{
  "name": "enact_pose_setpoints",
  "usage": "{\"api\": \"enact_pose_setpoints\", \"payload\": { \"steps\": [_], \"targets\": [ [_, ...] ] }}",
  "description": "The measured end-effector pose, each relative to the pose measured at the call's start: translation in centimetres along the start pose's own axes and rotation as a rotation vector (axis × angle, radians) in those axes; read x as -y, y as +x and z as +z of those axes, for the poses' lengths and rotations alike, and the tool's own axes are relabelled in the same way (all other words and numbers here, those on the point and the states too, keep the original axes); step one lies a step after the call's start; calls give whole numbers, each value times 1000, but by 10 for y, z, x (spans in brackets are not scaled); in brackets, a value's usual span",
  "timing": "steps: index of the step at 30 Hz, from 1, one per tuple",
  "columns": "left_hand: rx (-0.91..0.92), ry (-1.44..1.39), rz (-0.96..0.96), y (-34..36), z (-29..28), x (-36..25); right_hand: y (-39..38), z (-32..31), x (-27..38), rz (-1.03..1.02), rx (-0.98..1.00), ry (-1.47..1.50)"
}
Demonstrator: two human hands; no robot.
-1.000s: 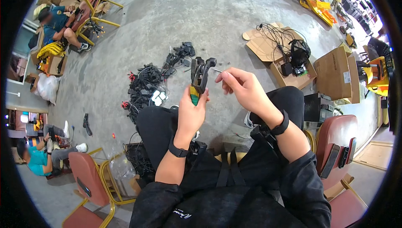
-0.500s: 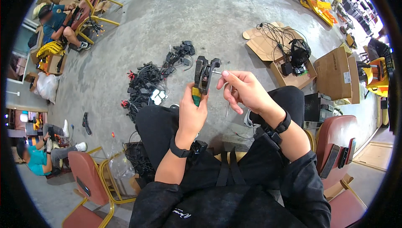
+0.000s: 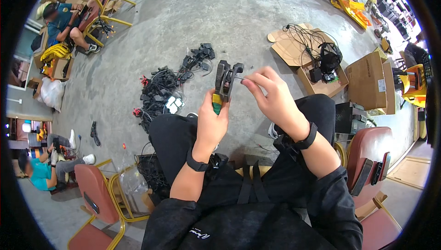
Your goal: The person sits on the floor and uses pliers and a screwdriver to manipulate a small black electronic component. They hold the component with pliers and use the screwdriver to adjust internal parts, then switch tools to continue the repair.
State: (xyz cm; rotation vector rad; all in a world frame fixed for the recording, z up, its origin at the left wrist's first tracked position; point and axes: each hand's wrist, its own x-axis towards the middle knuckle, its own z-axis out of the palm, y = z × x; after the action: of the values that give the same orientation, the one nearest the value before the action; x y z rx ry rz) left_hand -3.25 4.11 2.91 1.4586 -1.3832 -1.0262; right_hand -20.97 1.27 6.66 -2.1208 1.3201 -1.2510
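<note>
My left hand [image 3: 213, 123] is wrapped round the lower end of a black two-pronged device [image 3: 223, 83] with yellow and green bands near its base. Its prongs point away from me, above my knees. At its right side, my right hand [image 3: 274, 97] pinches a thin metal hex key [image 3: 238, 77] between thumb and forefinger. The key's tip reaches the device's right prong; whether it sits in a screw is too small to tell. The rest of the key is hidden by my fingers.
Beyond my left knee lies a heap of black cables and adapters [image 3: 161, 91]. An open cardboard box [image 3: 331, 87] with cables stands ahead right, beside a taller carton [image 3: 366, 82]. Red chairs flank me, including one at left [image 3: 95, 188]. Two people sit at far left.
My right hand has turned over, its fingers now curled in with the back of the hand showing. The key's long arm no longer hangs in view. My left hand stays nearly still.
</note>
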Motion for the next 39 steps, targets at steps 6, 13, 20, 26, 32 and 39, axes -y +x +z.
{"api": "enact_pose_setpoints", "payload": {
  "steps": [6,13,20,26,32,39],
  "targets": [
    [67,-182,-125,0,1,-4,2,0,-1,-69,-30,18],
    [22,-58,-66,2,0,-3,2,-1,2,649,359,734],
    [5,-66,-29,0,2,-3,2,3,1,810,393,1031],
    [17,-61,-20,0,2,0,6,-4,5,921,389,1160],
    [28,-46,18,-1,1,1,9,-16,0,929,413,1236],
    [9,-96,2,-1,3,1,8,-11,5,943,422,1227]
  ]
}}
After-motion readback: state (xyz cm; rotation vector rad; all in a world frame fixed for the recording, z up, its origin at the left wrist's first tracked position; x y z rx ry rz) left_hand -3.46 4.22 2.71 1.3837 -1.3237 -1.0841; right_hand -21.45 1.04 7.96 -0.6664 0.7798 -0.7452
